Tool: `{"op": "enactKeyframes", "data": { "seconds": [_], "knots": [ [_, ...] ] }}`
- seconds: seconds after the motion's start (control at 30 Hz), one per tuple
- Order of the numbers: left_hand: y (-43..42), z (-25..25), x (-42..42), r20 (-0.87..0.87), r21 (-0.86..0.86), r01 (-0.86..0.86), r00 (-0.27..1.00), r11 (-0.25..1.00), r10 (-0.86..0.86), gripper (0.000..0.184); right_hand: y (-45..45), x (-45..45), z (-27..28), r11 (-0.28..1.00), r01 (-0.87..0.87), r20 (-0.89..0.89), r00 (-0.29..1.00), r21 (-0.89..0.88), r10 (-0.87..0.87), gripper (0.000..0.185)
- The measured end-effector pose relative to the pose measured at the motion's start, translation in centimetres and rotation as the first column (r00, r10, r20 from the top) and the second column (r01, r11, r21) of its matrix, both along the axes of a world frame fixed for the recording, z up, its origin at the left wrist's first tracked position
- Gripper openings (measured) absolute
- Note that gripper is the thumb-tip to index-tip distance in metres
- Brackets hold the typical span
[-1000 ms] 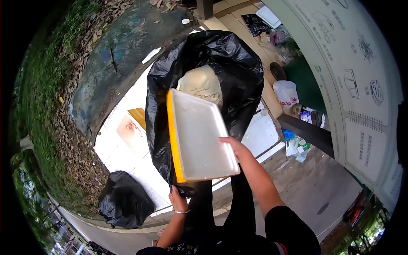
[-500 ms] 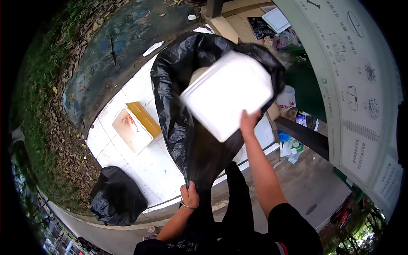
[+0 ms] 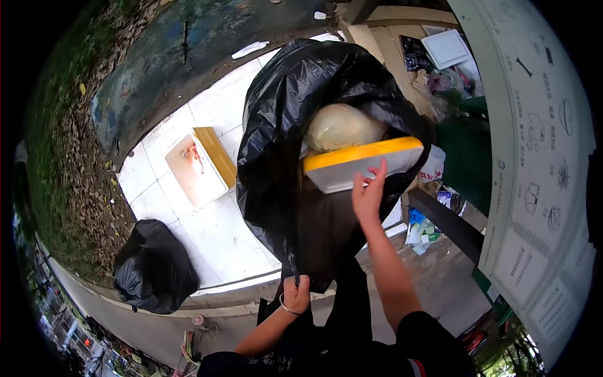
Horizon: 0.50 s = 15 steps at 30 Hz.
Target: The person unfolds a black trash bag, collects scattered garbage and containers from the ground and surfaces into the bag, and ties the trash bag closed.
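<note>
My left hand (image 3: 297,294) is closed round the gathered near edge of a large black garbage bag (image 3: 276,144), whose mouth stands wide. Inside the mouth, a white foam box lid (image 3: 352,178) with yellow tape along its edge lies tilted. A pale, rounded, full plastic bag (image 3: 342,127) sits just beyond it. My right hand (image 3: 369,193) is at the near face of the lid, fingers stretched and apart; whether the fingertips touch it I cannot tell. The lower contents of the garbage bag are hidden.
On white tiles to the left lies a white foam box (image 3: 196,169) with brown tape and reddish residue. A tied black bag (image 3: 156,267) stands near the curb. At right are a printed sign board (image 3: 527,157), a dark post (image 3: 449,220) and scattered litter (image 3: 424,230).
The foam lid has dropped into the bag mouth and tipped, showing its yellow taped edge. My right hand's fingers have spread off its corner. The pale bag has come into fuller view.
</note>
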State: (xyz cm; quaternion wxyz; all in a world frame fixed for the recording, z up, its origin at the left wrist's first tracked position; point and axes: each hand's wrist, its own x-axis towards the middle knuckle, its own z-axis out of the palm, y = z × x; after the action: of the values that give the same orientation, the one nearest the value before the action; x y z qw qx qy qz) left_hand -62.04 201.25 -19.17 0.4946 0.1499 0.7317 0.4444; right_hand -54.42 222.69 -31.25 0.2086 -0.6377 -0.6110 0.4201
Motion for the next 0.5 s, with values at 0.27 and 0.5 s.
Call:
{"op": "enactKeyframes", "data": {
  "seconds": [0.27,0.5],
  "knots": [
    [0.5,-0.5,-1.1,-0.305,0.292,0.185,0.948,0.938,-0.092,0.015,1.7,-0.4,-9.3,0.972,-0.22,0.194,0.953,-0.083,0.233,0.092],
    [2.9,-1.7,2.8,-0.319,0.151,0.148,0.943,0.977,-0.093,0.028,8.0,3.6,-17.9,0.752,-0.582,0.149,0.752,-0.308,0.642,0.076]
  ]
}}
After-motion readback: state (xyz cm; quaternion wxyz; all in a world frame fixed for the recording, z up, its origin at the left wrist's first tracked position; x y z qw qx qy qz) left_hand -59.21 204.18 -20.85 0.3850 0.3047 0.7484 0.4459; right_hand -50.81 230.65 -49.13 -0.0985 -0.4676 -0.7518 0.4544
